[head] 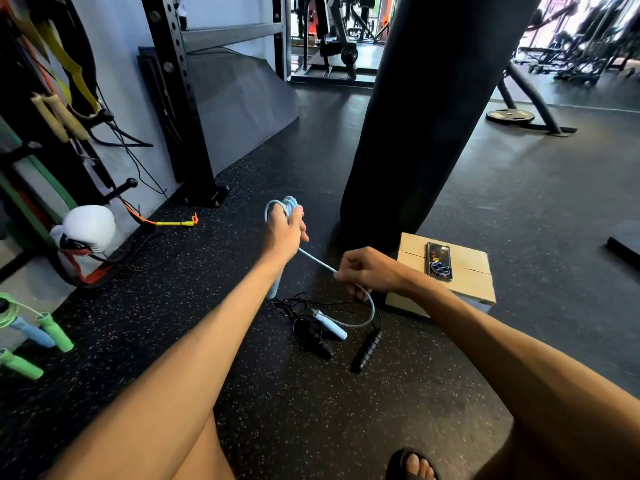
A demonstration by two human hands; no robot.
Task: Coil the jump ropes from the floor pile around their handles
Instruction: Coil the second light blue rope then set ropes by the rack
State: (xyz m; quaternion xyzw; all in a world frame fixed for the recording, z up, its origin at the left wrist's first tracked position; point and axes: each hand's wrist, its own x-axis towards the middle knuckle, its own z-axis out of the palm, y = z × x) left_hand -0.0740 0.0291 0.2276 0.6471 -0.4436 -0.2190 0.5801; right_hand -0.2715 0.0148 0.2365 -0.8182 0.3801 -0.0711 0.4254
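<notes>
blue rope (317,263): held off the floor (346,417) just left of the bag (415,116); its loops are bunched above the left hand (285,230). A straight run of cord slants down to the right hand (367,270), then curves to the floor.
held handle (273,289): its pale tip hangs below the left wrist, left of the bag's base.
loose handle (329,324): lies on the floor in front of the bag, on the person's side.
left hand: arm stretched forward and raised, back of the hand to the camera, fingers clenched round the loops and the handle's top.
right hand: lower and nearer the person, in front of the bag's base, knuckles up, thumb and fingers pinching the cord.
black rope (367,348): on the floor in front of the bag beneath the blue curve, two handles apart, thin cord tangled.
hard to make out: the left palm is turned away, the loops cannot be counted, and the forearm covers most of the held handle.
box (474,275): just right of the bag's base, with a phone (438,261) lying on it.
glove (90,226): white, well left of the bag, by the wall.
green ropes (52,330): far left of the bag, cut by the frame edge.
foot (417,465): sandalled, cut off at the bottom edge.
</notes>
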